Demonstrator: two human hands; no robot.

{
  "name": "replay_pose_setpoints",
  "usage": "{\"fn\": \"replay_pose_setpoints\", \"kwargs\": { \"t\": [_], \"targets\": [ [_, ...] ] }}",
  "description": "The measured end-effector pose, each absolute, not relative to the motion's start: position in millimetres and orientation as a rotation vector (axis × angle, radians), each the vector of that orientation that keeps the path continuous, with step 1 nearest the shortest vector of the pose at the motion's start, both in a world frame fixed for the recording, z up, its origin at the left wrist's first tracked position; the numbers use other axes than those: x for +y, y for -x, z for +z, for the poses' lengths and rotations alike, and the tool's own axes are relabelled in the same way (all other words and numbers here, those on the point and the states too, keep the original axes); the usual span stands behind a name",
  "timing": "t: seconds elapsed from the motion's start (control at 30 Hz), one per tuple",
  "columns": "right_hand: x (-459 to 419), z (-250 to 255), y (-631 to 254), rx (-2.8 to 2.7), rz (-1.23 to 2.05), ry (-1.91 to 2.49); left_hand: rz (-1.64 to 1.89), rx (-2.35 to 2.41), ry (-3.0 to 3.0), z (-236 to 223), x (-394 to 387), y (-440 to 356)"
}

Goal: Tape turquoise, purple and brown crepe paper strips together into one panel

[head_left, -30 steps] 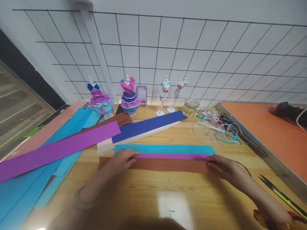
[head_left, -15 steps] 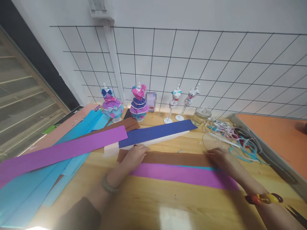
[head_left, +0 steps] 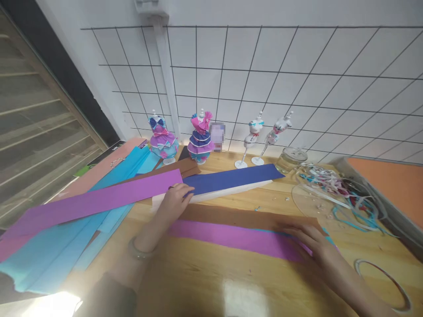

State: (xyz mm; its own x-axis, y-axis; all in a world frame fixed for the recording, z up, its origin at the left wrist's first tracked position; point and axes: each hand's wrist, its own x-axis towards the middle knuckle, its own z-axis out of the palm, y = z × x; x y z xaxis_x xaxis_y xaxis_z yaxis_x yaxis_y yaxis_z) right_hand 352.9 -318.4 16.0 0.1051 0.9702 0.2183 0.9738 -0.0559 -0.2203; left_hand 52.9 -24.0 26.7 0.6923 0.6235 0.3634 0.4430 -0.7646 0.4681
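My left hand reaches across the left ends of the strips, fingers extended, with its fingertips at the near edge of the navy blue strip. A white strip shows under that navy strip. Below lies a brown crepe-paper-like strip, with a purple strip along its near side and a sliver of turquoise between them. Over the right part of the brown and purple strips, my right hand is spread with its fingers apart. Whether its fingertips press on the strips I cannot tell.
Turquoise strips and a long purple strip overlap at left. Two dressed mini mannequins and two mostly bare ones stand at the back. Ribbon scraps, a clear jar and a pale ring are at right.
My left hand has moved left and up, from the brown strip to the navy strip. My right hand has come nearer over the purple strip, and its fingers have spread. The view has shifted slightly.
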Motion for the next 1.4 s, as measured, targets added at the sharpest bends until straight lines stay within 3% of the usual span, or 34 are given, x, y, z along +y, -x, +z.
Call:
{"fn": "replay_pose_setpoints", "kwargs": {
  "t": [0.43,0.73,1.13,1.4],
  "targets": [
    [-334,-26,-393,-1.839,-0.051,2.179,0.578,0.896,-2.505,32,-33,-27],
    [-343,-23,-405,-1.879,-0.019,2.094,0.481,0.877,-2.614,41,-33,-23],
    [-338,-20,-379,-1.912,-0.110,2.121,0.222,0.691,-2.906,15,-24,-111],
    [-340,-33,-366,-1.836,-0.168,2.200,0.165,0.708,-3.025,2,-17,-130]
  ]
}}
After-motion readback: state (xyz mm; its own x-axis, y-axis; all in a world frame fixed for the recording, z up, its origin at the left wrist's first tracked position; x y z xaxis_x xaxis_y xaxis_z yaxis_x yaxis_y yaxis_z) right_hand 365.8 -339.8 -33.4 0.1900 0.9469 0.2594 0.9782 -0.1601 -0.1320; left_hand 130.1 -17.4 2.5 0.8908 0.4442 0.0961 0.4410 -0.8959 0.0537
